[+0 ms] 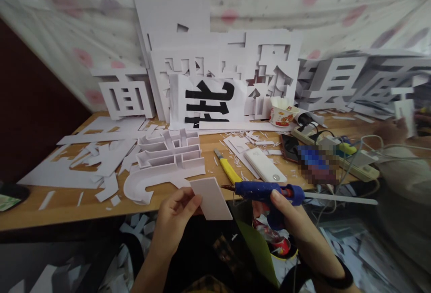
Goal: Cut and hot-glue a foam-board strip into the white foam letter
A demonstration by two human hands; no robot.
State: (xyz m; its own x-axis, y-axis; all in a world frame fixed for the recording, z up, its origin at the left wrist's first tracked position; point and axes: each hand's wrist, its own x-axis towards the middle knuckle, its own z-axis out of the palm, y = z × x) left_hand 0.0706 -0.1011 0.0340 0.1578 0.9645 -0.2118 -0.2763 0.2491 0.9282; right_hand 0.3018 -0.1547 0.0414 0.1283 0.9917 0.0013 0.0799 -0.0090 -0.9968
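Note:
Between the thumb and fingers of my left hand (180, 210) is a flat white foam board piece (213, 199), tilted in front of the table edge. My right hand (286, 210) grips a blue glue gun (257, 190) with a white glue stick (340, 198) poking out of its back. The nozzle points left, close to the right edge of the board piece; whether they touch I cannot tell. Behind my left hand, a partly built white foam character (168, 154) lies on the table. A yellow utility knife (229, 167) rests just beyond the glue gun.
A white power bank (264, 165), a dark phone (289, 147), a power strip (357, 167) with cables and a paper bowl (283, 115) sit to the right. White scraps (101, 160) cover the left. Cut-out sheets (222, 59) lean at the back. Another person's hand (387, 129) works at far right.

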